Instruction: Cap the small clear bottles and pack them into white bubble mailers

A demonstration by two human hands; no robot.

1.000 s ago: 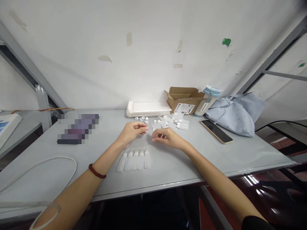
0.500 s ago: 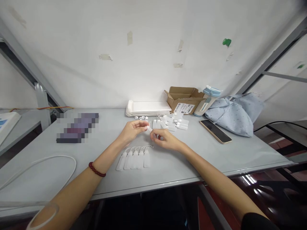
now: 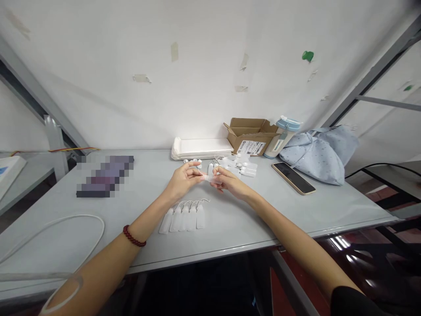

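Observation:
My left hand point(image 3: 184, 179) and my right hand point(image 3: 226, 181) meet above the grey table point(image 3: 230, 219), both pinching one small white plastic tag point(image 3: 209, 178) between their fingertips. Just in front of them lies a neat row of several white tags with strings point(image 3: 184, 216). Behind my hands are a loose pile of more white tags point(image 3: 238, 166) and a few small white caps point(image 3: 194, 161).
A stack of white trays point(image 3: 201, 148) sits by the wall, beside an open cardboard box point(image 3: 251, 136), a blue-lidded bottle point(image 3: 280, 138), a phone point(image 3: 293, 177) and a light blue bag point(image 3: 317, 153). A white tube loop point(image 3: 59, 232) lies at left.
My hands have come together; the right hand moved left and up to meet the left, and both now pinch the same white tag.

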